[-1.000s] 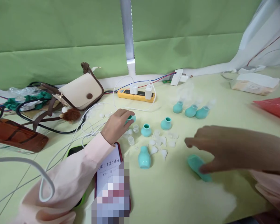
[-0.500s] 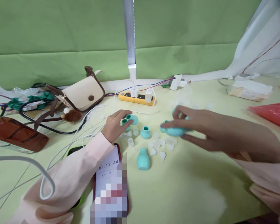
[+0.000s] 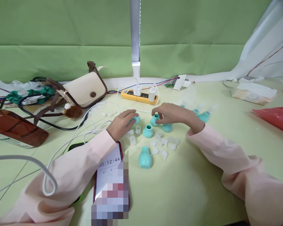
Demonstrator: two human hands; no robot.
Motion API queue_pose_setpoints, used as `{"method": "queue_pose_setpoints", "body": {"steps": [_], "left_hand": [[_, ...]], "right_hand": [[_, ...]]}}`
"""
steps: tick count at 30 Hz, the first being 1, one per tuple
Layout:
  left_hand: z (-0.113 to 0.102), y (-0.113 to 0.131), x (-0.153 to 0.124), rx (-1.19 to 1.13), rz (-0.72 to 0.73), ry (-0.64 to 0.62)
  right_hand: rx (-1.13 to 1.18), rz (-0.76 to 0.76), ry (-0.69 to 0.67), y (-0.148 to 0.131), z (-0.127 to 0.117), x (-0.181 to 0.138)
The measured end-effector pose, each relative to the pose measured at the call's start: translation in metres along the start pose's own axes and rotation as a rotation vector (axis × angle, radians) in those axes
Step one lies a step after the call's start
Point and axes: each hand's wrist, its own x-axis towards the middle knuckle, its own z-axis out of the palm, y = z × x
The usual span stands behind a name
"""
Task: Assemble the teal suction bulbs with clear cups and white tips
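My left hand (image 3: 121, 124) is closed around a small teal vase (image 3: 137, 119), which its fingers partly cover. Thumb and fingers of my right hand (image 3: 172, 113) pinch another teal vase (image 3: 154, 120) by its neck side, its dark opening facing up. Between and just below the hands stands a teal vase (image 3: 147, 131) with an open mouth. One more teal vase (image 3: 167, 127) sits under my right hand, its top hidden. Nearer to me a teal vase (image 3: 145, 158) lies on its side. Clear plastic cups (image 3: 132, 140) and white translucent scraps (image 3: 164, 155) are scattered around.
Teal vases (image 3: 204, 116) with blurry clear tops stand behind my right wrist. A yellow power strip (image 3: 139, 96) with white chargers lies at the back. A phone (image 3: 108, 175), white cables, a cream handbag (image 3: 83, 89) and a brown bottle (image 3: 17, 128) fill the left. Red packaging (image 3: 275, 117) lies right.
My right hand has moved left, from the teal pieces on the right to the vase near the middle. Vases behind it now show. My left hand has stayed nearly in place.
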Motion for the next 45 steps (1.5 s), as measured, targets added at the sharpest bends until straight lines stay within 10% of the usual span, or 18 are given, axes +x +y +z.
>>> {"method": "queue_pose_setpoints", "body": {"steps": [7,14,28,34,39,45], "left_hand": [[-0.005,-0.002,0.000,0.078,0.067,-0.206],[-0.007,-0.001,0.001,0.094,0.047,-0.128],[-0.002,-0.009,-0.002,0.123,0.023,-0.216],[-0.023,0.006,0.003,0.079,-0.011,-0.214],[-0.052,0.044,0.008,0.012,-0.048,-0.002],[-0.075,0.110,0.001,-0.127,-0.042,-0.038]], "right_hand": [[0.113,0.056,0.017,0.013,-0.024,-0.020],[0.059,0.382,0.226,0.068,-0.049,-0.053],[0.026,0.373,0.062,0.080,-0.035,-0.037],[0.006,0.342,0.150,0.059,-0.056,-0.056],[0.192,0.185,0.683,0.013,-0.072,-0.088],[0.276,-0.173,0.636,-0.069,-0.066,-0.099]]}}
